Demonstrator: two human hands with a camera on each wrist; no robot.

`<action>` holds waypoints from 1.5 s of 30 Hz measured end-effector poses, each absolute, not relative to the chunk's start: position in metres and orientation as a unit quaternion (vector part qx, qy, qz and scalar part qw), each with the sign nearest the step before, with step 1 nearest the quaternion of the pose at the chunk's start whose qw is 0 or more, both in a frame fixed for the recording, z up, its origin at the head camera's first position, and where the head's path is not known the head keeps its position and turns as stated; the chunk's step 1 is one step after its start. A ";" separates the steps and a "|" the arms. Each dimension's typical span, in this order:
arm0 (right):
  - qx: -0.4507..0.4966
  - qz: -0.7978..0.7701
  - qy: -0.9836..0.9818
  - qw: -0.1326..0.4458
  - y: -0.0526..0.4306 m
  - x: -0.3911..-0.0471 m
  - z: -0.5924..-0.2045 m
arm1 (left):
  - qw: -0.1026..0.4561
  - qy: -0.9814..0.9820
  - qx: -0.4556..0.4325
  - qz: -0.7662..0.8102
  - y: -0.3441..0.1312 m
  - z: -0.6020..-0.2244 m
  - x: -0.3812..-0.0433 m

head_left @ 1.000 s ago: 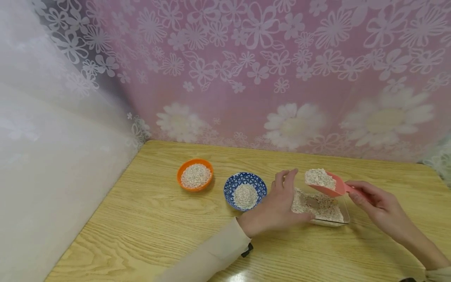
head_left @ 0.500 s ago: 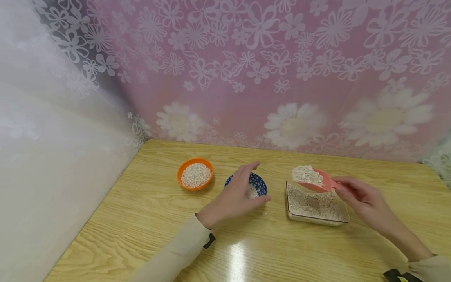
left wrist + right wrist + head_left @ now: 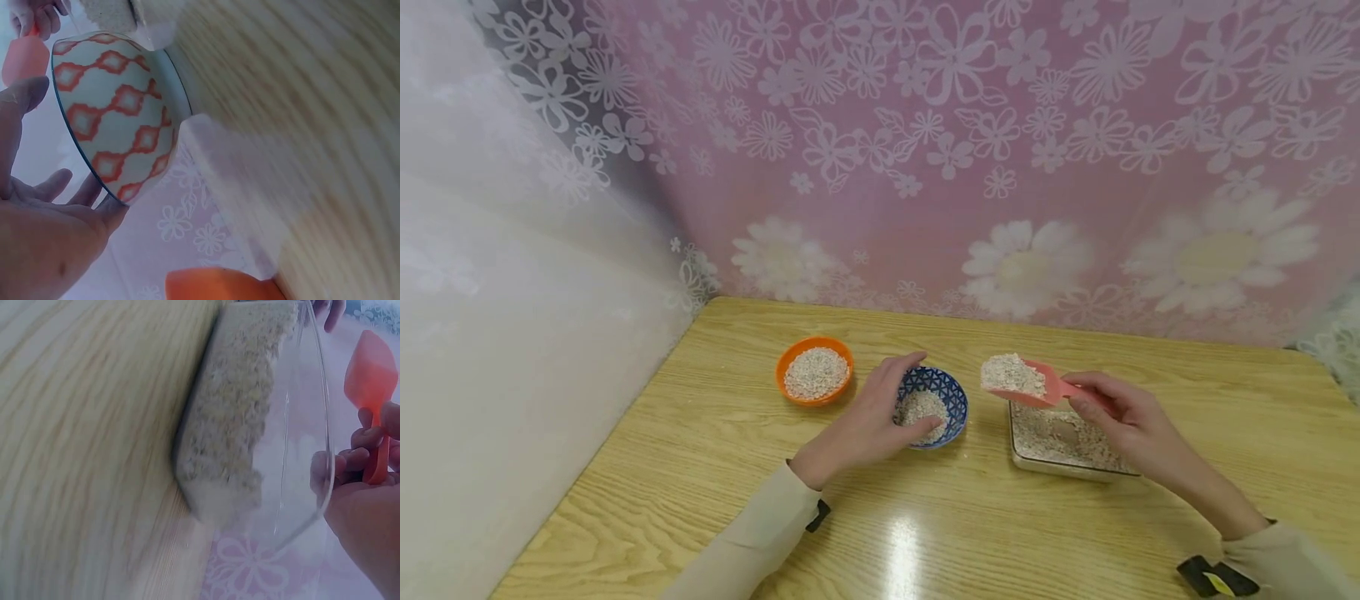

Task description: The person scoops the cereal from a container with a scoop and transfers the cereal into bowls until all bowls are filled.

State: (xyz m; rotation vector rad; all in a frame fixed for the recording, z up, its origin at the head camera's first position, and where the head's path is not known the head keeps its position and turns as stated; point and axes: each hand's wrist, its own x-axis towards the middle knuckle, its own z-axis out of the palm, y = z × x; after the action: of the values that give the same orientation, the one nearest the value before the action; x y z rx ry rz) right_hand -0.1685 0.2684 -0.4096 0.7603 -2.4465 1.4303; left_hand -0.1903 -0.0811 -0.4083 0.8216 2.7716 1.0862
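Observation:
My right hand (image 3: 1123,421) grips the handle of a pink scoop (image 3: 1051,390), also visible as a coral-red scoop (image 3: 372,369) in the right wrist view. Oat flakes (image 3: 1011,375) are heaped in it. The scoop hovers above the left end of a clear rectangular container (image 3: 1075,472) of oats. My left hand (image 3: 876,417) is at the left side of a blue-patterned bowl (image 3: 957,402), fingertips right at its rim and thumb over its inside. Oats (image 3: 921,408) lie in the bowl's bottom. In the left wrist view the bowl's outside (image 3: 119,112) shows red diamond shapes on white.
An orange bowl (image 3: 782,379) filled with oats stands left of the blue-patterned bowl. All stand on a wood-grain table (image 3: 662,492). A pink flowered curtain (image 3: 925,208) hangs behind the table's back edge, and a pale sheet (image 3: 512,333) hangs at the left.
The left hand has moved left from the container to the blue-patterned bowl. The right hand has carried the loaded scoop left, from above the container towards the bowl.

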 end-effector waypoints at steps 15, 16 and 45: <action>0.247 0.439 -0.863 0.042 0.240 -0.174 -0.403 | 0.067 0.916 0.236 0.316 -0.094 -0.415 -0.195; 0.244 0.431 -0.868 0.036 0.238 -0.175 -0.401 | 0.079 0.917 0.233 0.314 -0.094 -0.416 -0.196; 0.365 0.198 -0.910 0.013 0.176 -0.203 -0.347 | 0.186 0.906 0.215 0.313 -0.093 -0.415 -0.204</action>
State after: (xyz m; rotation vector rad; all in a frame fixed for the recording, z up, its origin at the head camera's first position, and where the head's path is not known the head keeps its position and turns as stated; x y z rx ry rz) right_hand -0.2026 0.1765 -0.3473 1.1368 -2.8348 0.6181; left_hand -0.2043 -0.0933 -0.4146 0.6051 2.5517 0.8812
